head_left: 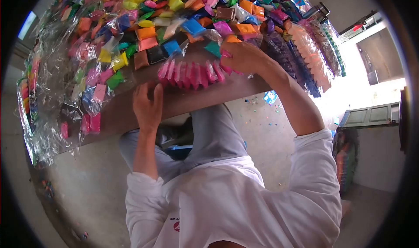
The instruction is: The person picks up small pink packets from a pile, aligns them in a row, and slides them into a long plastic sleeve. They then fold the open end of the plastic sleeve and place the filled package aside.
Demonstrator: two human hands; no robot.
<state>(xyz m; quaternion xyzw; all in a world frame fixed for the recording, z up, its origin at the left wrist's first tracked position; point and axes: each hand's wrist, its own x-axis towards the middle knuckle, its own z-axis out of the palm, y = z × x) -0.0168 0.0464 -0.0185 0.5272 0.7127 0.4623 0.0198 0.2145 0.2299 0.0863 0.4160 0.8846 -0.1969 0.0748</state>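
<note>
Head view looks flipped: torso and white sleeves at the bottom of the frame, worktop (131,112) above them.

Row of pink packets (190,73) stands on edge on the bare wood strip, just near of the mixed pile of coloured packets (174,12). Row's long axis runs left-right along the worktop edge, slightly bowed.

Right hand (242,56) sits at the row's right end, touching it, fingers curled together around the end packets, so it's clamped on that end. A teal packet (214,48) lies just beside the knuckles.

Left hand (147,106) rests on the worktop edge, fingers loosely apart, holding nothing. The row lies up and to the right of it, its left end near the fingertips but not touching as far as I can tell.

Key relation: right hand is on the row, left hand is just short of the opposite end, so the row spans between the two hands.

Loose cellophane (48,86) piles up at far left, with stacked strips of bagged packets (312,51) at right.
</note>
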